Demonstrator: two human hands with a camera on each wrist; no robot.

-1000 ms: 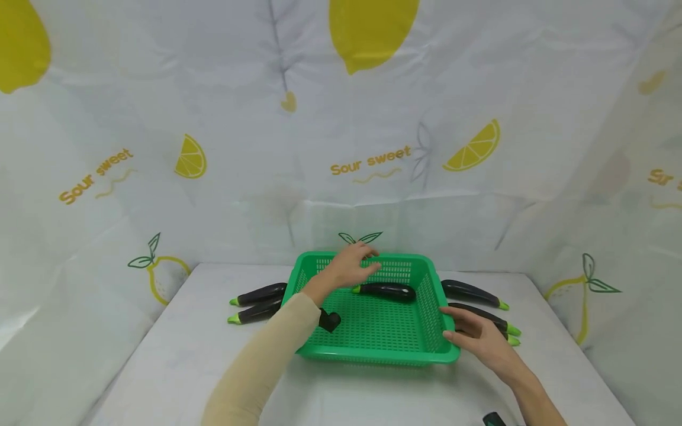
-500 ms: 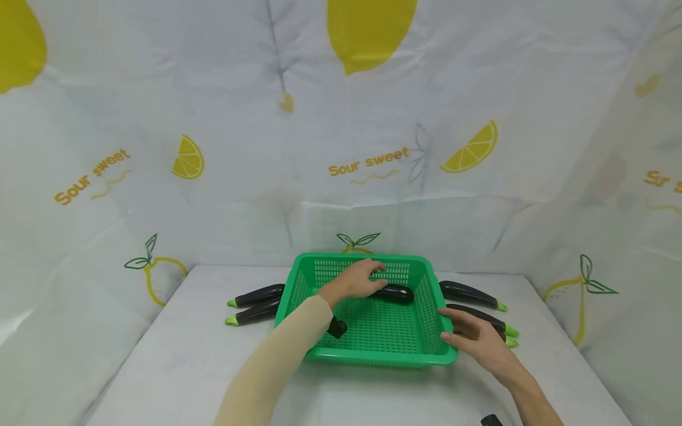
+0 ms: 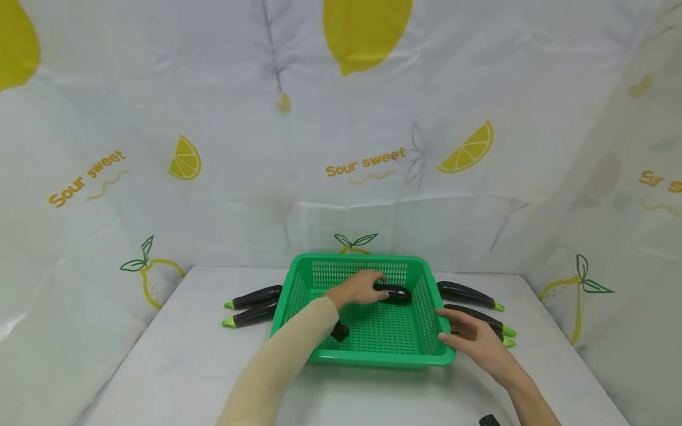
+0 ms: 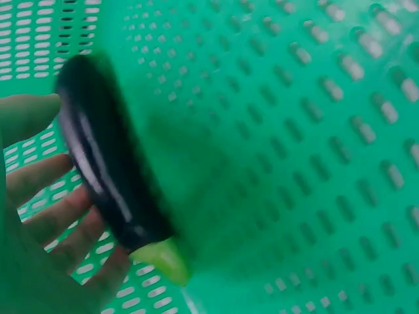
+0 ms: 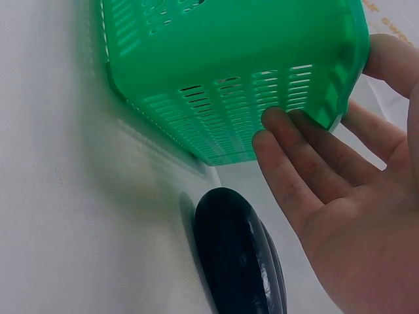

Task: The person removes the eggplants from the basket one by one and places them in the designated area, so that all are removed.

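Note:
A green perforated plastic basket (image 3: 380, 358) stands in the middle of the white table. Inside it, near the back wall, lies a glossy dark purple eggplant (image 3: 398, 294) with a green stem end. My left hand (image 3: 359, 288) reaches in from above and grips this eggplant. In the left wrist view, the thumb lies at the upper part of the eggplant (image 4: 108, 157), and the other fingers go behind it. My right hand (image 3: 476, 340) holds the basket's right rim near the front corner. The right wrist view has several fingertips (image 5: 278, 121) against the outer wall.
Two eggplants (image 3: 256, 313) lie left of the basket, their stems pointing left. Several more eggplants (image 3: 474, 294) rest on its right, partly behind my right hand. A white sheet printed with lemons (image 3: 367, 35) hangs behind the table (image 3: 176, 367) and at its sides.
My left hand has come down and to the right from above the basket's back onto the eggplant and now grips it. The right hand keeps its place at the rim.

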